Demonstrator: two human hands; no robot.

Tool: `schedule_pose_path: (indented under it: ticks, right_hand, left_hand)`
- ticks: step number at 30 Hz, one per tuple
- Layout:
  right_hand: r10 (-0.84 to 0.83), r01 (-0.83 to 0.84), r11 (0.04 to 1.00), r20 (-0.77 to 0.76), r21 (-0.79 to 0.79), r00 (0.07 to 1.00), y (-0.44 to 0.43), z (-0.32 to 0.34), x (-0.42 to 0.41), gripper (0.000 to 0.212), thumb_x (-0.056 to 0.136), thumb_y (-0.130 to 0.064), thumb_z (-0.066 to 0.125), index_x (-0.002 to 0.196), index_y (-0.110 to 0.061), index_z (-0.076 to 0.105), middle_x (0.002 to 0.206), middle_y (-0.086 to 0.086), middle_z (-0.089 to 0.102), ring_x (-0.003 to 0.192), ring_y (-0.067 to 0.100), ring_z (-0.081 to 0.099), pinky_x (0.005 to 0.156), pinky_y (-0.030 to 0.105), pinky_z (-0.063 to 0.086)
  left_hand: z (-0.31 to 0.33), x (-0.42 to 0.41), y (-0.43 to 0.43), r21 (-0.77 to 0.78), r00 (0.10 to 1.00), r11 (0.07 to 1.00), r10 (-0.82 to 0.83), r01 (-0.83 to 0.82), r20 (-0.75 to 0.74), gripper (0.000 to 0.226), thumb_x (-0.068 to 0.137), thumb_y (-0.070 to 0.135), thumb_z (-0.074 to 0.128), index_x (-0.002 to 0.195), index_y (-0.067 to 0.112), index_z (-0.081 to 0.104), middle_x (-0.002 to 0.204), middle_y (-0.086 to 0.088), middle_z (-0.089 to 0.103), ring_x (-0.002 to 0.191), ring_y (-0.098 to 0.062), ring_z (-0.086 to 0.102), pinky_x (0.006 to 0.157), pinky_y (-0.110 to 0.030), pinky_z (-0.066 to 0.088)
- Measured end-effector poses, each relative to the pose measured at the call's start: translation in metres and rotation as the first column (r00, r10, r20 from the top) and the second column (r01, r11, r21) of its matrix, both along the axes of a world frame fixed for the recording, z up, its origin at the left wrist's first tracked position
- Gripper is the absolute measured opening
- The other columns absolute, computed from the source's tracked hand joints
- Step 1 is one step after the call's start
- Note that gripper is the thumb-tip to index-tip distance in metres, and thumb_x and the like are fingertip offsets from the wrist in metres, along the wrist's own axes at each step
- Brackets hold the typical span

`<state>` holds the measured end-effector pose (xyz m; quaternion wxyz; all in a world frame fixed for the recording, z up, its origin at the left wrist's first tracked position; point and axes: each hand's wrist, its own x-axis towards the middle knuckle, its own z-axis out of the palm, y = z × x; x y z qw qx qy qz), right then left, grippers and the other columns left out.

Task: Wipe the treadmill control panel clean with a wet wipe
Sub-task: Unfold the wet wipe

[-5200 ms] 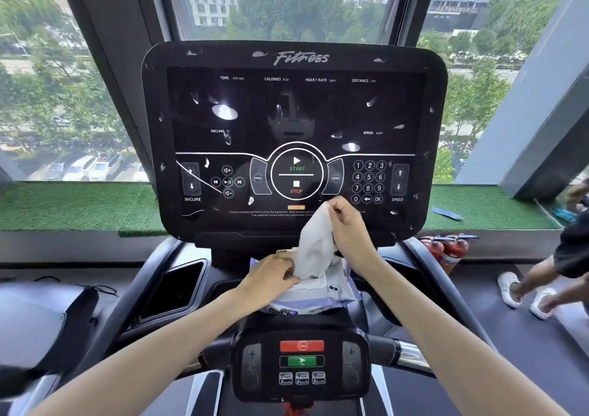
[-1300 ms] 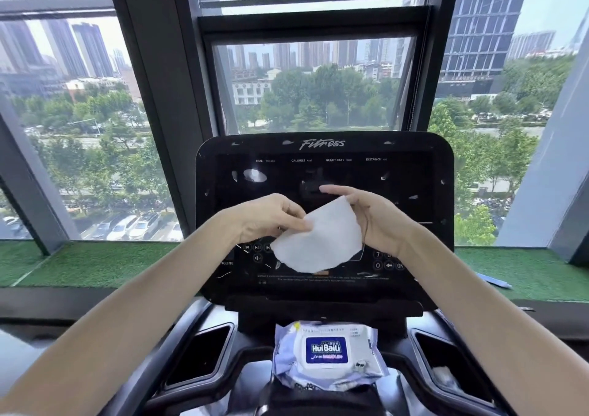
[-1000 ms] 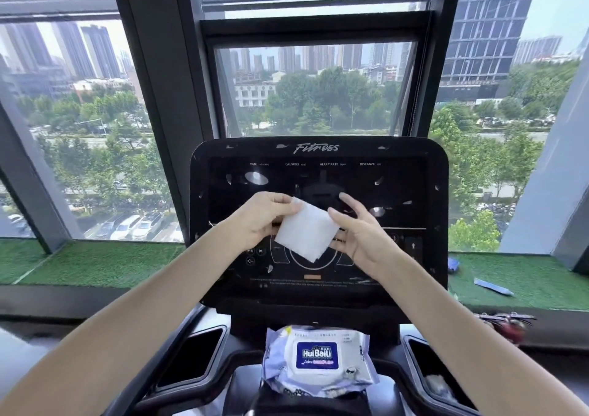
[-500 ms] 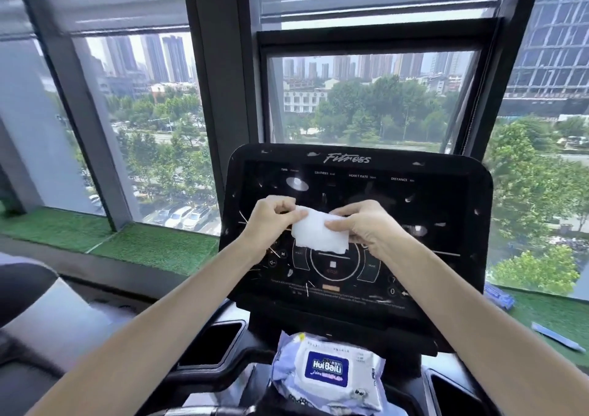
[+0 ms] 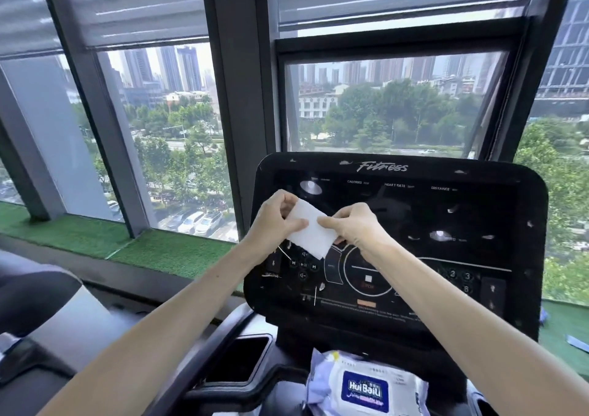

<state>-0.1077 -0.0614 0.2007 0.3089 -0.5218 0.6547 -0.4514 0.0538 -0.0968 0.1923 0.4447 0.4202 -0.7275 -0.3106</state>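
The left hand (image 5: 277, 221) and the right hand (image 5: 353, 227) each pinch one end of the folded wet wipe (image 5: 310, 232), held in front of the left side of the control panel (image 5: 414, 307). Pale spots (image 5: 452, 209) cover the panel, so the wiping seems not yet begun.

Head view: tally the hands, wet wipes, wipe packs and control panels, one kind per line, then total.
hands: 2 (left hand, right hand)
wet wipe: 1
wipe pack: 1
control panel: 1
total: 5
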Motion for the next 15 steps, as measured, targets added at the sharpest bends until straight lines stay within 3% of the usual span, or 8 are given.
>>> schedule_pose_path:
  ticks: [4, 7, 10, 15]
  right_hand:
    - [-0.017, 0.014, 0.999, 0.074, 0.053, 0.997, -0.015, 0.006, 0.023, 0.025, 0.079, -0.027, 0.070, 0.071, -0.004, 0.064, 0.069, 0.015, 0.068, 0.059, 0.019, 0.067, 0.045, 0.018, 0.044]
    - [-0.021, 0.009, 0.998, 0.172, 0.068, 0.985, -0.024, 0.009, 0.042, 0.022, 0.082, -0.019, 0.065, 0.084, 0.003, 0.064, 0.078, 0.021, 0.069, 0.069, 0.028, 0.070, 0.043, 0.019, 0.047]
    - [-0.016, -0.003, 0.997, 0.229, 0.083, 0.973, -0.034, 0.011, 0.060, 0.027, 0.083, -0.016, 0.059, 0.099, 0.006, 0.063, 0.084, 0.019, 0.072, 0.072, 0.025, 0.071, 0.059, 0.025, 0.057]
    - [-0.069, 0.040, 0.994, 0.311, 0.098, 0.948, -0.047, 0.015, 0.082, 0.027, 0.089, -0.019, 0.048, 0.095, -0.001, 0.067, 0.077, 0.016, 0.072, 0.066, 0.024, 0.070, 0.071, 0.032, 0.057]
  left_hand:
    - [-0.007, 0.005, -0.012, -0.282, 0.986, 0.959, 0.076, -0.032, 0.146, 0.031, 0.082, 0.005, 0.057, 0.103, 0.022, 0.040, 0.092, 0.006, 0.053, 0.083, -0.017, 0.056, 0.069, -0.037, 0.049]
    - [-0.015, 0.020, -0.026, -0.436, 0.965, 0.900, 0.094, 0.022, 0.243, 0.027, 0.088, 0.016, 0.055, 0.109, 0.024, 0.040, 0.097, 0.014, 0.047, 0.086, -0.013, 0.054, 0.071, -0.027, 0.043]
    - [-0.021, 0.033, -0.040, -0.444, 0.975, 0.893, 0.026, 0.078, 0.222, 0.025, 0.090, 0.018, 0.054, 0.108, 0.029, 0.041, 0.103, 0.013, 0.049, 0.088, -0.007, 0.052, 0.074, -0.024, 0.044]
    - [-0.027, 0.052, -0.060, -0.368, 0.974, 0.906, -0.161, 0.211, 0.161, 0.040, 0.081, 0.000, 0.056, 0.112, 0.024, 0.046, 0.104, 0.005, 0.055, 0.089, -0.007, 0.053, 0.073, -0.021, 0.044]
